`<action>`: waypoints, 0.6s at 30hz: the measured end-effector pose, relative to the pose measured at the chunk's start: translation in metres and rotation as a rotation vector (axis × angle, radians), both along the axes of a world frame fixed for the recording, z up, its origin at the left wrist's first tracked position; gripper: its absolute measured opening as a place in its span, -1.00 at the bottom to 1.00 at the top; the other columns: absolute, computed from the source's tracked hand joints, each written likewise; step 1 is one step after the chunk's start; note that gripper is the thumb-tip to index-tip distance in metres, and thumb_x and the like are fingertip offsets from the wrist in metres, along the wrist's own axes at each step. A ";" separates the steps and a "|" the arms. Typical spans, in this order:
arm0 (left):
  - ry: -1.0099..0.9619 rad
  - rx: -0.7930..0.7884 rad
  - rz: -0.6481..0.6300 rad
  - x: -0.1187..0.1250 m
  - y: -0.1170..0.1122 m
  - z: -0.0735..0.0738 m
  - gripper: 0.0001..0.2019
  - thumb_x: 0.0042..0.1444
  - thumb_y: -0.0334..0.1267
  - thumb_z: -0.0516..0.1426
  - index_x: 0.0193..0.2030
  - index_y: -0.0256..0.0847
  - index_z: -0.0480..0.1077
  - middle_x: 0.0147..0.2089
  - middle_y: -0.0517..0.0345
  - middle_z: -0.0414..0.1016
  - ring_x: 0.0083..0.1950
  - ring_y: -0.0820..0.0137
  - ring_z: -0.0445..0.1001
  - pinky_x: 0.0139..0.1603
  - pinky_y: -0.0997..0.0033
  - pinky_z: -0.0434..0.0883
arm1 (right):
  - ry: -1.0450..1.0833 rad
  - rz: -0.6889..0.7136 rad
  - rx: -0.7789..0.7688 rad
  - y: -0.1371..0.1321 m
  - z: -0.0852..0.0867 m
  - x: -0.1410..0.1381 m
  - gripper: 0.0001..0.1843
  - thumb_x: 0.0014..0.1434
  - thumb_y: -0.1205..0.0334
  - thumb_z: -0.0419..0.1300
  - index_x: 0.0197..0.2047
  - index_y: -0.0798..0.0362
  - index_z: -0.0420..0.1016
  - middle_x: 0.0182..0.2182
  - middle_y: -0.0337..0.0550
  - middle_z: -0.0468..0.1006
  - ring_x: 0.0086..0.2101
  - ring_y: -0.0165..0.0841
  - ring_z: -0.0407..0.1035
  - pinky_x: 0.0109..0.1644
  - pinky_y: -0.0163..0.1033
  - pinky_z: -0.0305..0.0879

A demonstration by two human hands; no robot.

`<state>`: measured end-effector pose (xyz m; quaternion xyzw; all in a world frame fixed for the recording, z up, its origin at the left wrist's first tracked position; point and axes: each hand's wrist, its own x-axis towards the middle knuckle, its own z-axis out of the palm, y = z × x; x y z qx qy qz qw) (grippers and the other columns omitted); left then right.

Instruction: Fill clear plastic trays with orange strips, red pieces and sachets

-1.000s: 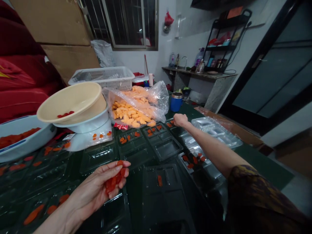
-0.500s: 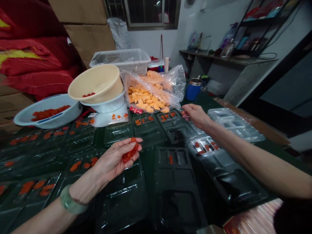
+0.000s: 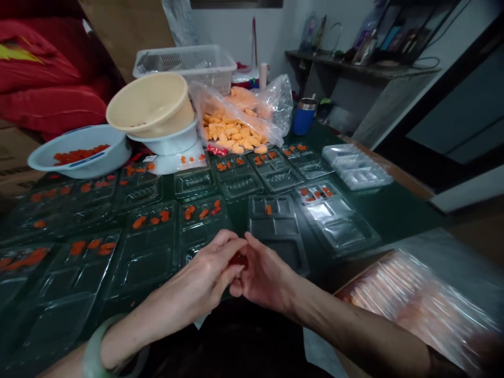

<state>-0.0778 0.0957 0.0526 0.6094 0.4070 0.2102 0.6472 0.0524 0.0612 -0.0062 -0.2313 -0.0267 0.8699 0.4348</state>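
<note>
My left hand [image 3: 210,273] is closed around small orange-red slices [image 3: 238,259], which look like carrot and mostly hide behind the fingers. My right hand [image 3: 262,275] meets it at the fingertips, low over the near edge of the table. Its fingers are curled in against the left hand, and what they pinch is hidden. Just beyond the hands lies a black compartment tray [image 3: 274,226] with one slice [image 3: 269,209] in an upper section. Left of it, a clear tray [image 3: 202,223] holds several slices. To the right is another clear tray [image 3: 336,220] with slices along its top.
Many similar trays cover the green table [image 3: 397,210]. At the back stand a blue basin [image 3: 112,160] of slices, a cream bowl [image 3: 151,105], a bag of orange pieces [image 3: 240,126] and a blue cup [image 3: 304,118]. Stacked trays [image 3: 356,167] lie right, above a plastic-wrapped box [image 3: 409,294].
My right hand has drawn back from the far trays to meet my left hand. My left hand has come nearer and to the right. The view has tilted down.
</note>
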 end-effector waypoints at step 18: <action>-0.606 -0.758 0.778 -0.053 -0.005 -0.019 -0.77 0.00 -0.60 -0.05 -0.23 -0.50 0.36 -0.24 -0.22 0.39 -0.22 0.23 0.48 -0.37 0.38 0.50 | -1.439 -0.823 0.335 0.064 -0.017 0.121 -0.58 -0.14 0.45 -0.02 -0.14 0.06 0.28 -0.23 -0.13 0.42 -0.28 -0.43 0.35 -0.25 -0.33 0.26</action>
